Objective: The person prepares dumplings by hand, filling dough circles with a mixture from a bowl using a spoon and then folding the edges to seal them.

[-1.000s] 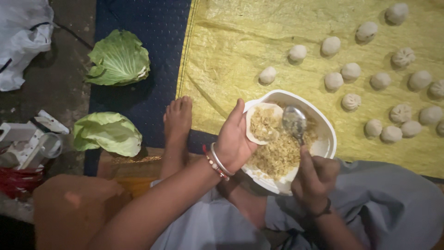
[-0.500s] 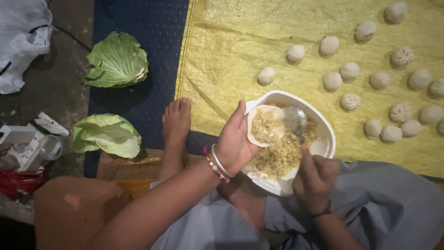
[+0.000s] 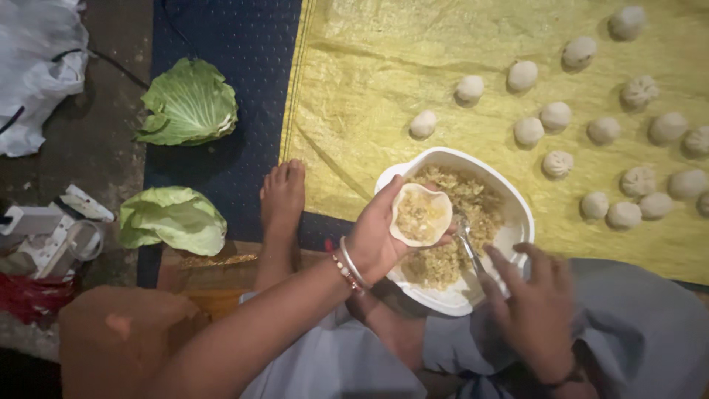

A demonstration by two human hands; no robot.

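My right hand (image 3: 533, 310) is motion-blurred, the spoon (image 3: 468, 247) bowl buried in filling, and edge dumplings (image 3: 699, 140) are cropped.
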